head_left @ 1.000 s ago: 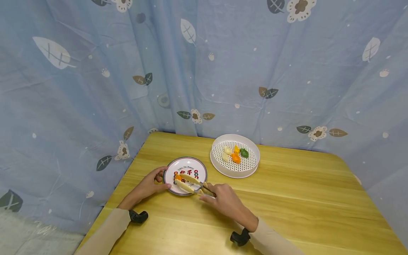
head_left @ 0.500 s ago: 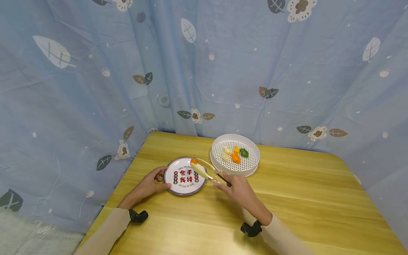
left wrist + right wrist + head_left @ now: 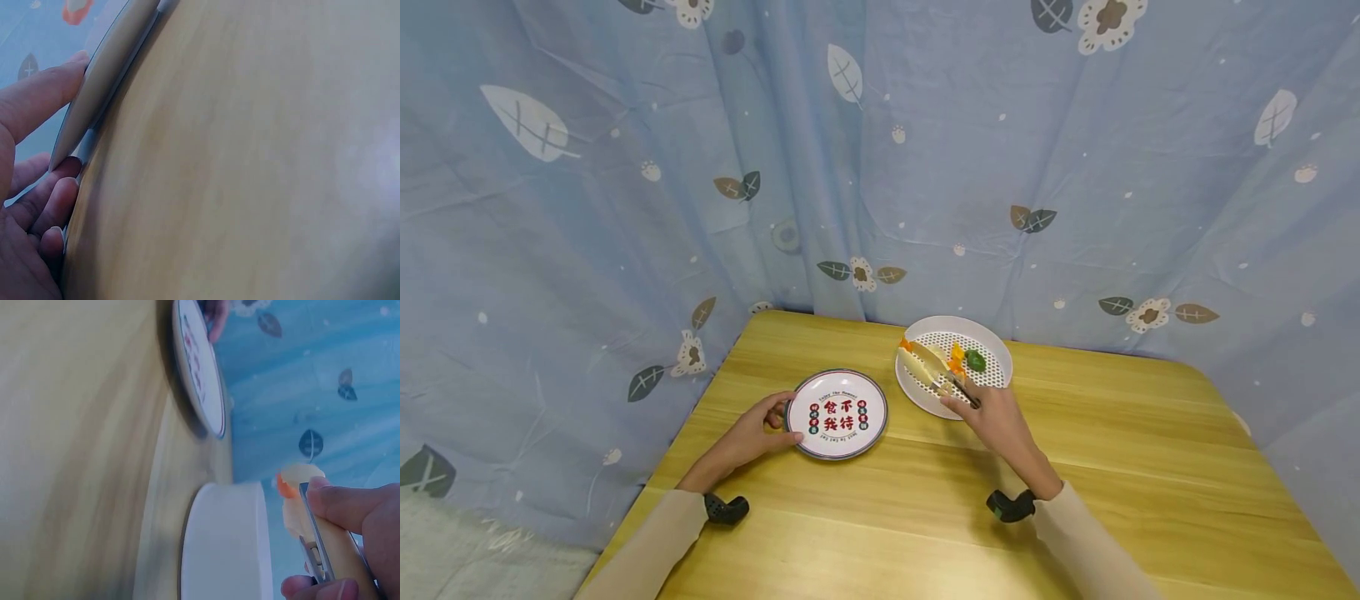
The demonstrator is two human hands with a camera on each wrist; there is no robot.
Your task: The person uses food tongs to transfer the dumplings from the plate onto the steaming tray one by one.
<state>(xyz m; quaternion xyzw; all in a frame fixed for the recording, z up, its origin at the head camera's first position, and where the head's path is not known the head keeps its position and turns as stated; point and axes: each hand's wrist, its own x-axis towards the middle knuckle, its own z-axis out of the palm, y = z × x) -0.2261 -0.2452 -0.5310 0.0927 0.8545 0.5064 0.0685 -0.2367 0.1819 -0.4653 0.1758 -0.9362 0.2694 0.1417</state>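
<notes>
At the left side of a white plate with red lettering (image 3: 874,393), my left hand (image 3: 747,439) grips the rim. The left wrist view shows the thumb over the plate's edge (image 3: 103,84) and fingers at its underside. My right hand (image 3: 1002,423) holds tongs (image 3: 917,365) with pale tips, pinching a small orange piece (image 3: 906,343). That piece and the tips hang over the left part of a white round perforated steamer tray (image 3: 927,405). Inside the tray lie a green piece (image 3: 975,360) and orange and yellow pieces (image 3: 957,352); the tongs partly hide pale ones.
Both things stand on a wooden table (image 3: 1112,433), the tray to the right of the plate and farther back. A blue patterned curtain (image 3: 940,167) hangs behind and along the table's left side. Black wrist mounts (image 3: 1011,506) sit at both sleeves.
My right hand has lifted the orange piece off the plate with the tongs and carried it right and back, over the tray. My left hand and the plate have stayed put.
</notes>
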